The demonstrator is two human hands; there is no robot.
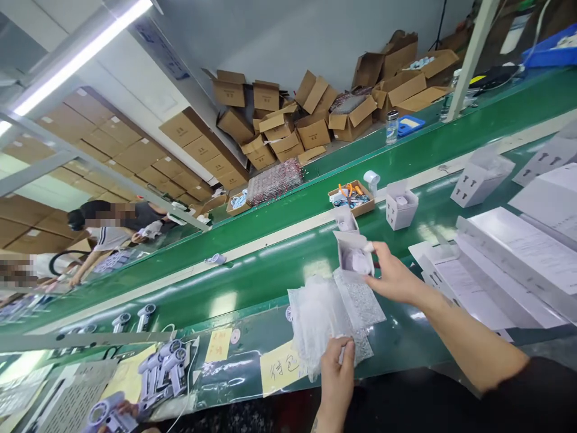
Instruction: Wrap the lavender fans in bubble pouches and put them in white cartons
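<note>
My right hand (394, 275) grips the side of a small white box (355, 255), tilted with its top flap open. Something pale sits inside the box; its kind does not show clearly. My left hand (338, 370) is closed at the near edge of a pile of clear plastic bags (315, 316), thumb and fingers pinching a bag. The pile lies on the green bench below the box. Under its left side shows a yellow paper sheet (279, 368) with handwriting.
White boxes stand upright (401, 205) at right, beside flat white cartons (491, 270). A tray of tools (354, 198) sits across the belt (252, 267). Lilac handheld devices (164, 370) lie left, near another person's hand (128, 409). Co-workers (108, 231) are further left.
</note>
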